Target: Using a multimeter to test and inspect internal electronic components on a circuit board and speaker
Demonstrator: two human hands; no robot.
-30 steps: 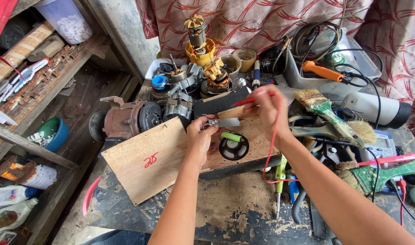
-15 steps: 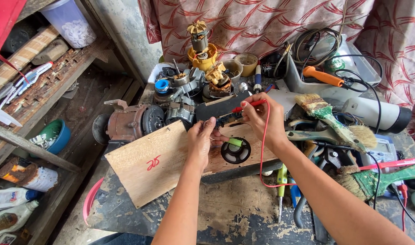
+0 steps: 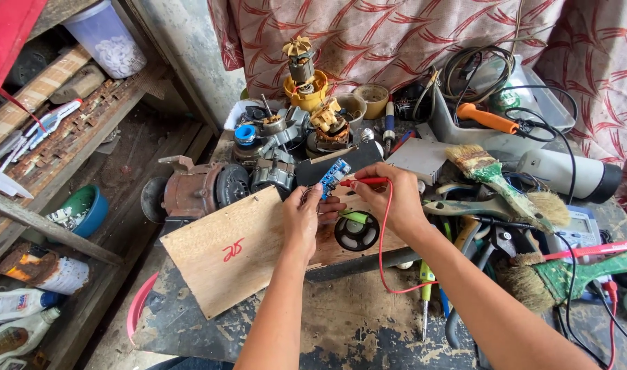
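My left hand (image 3: 305, 218) holds a small blue circuit board (image 3: 334, 175) upright above a plywood board (image 3: 234, 253) lying on the workbench. My right hand (image 3: 389, 199) grips a red test probe (image 3: 363, 181), its tip touching the blue circuit board. A red wire (image 3: 382, 253) loops down from the probe over my right wrist. A small black round speaker (image 3: 356, 231) lies on the plywood just below both hands, with a green piece beside it.
Old motor parts (image 3: 203, 188), armatures (image 3: 301, 68) and small cups crowd the bench behind the hands. Paintbrushes (image 3: 495, 175), a multimeter (image 3: 579, 226), screwdrivers (image 3: 425, 294) and cables lie at the right. A wooden shelf with bottles and a blue bowl (image 3: 87, 209) stands at the left.
Both hands have stayed over the plywood board. The red probe tip has come onto the blue circuit board, and the camera view has shifted slightly.
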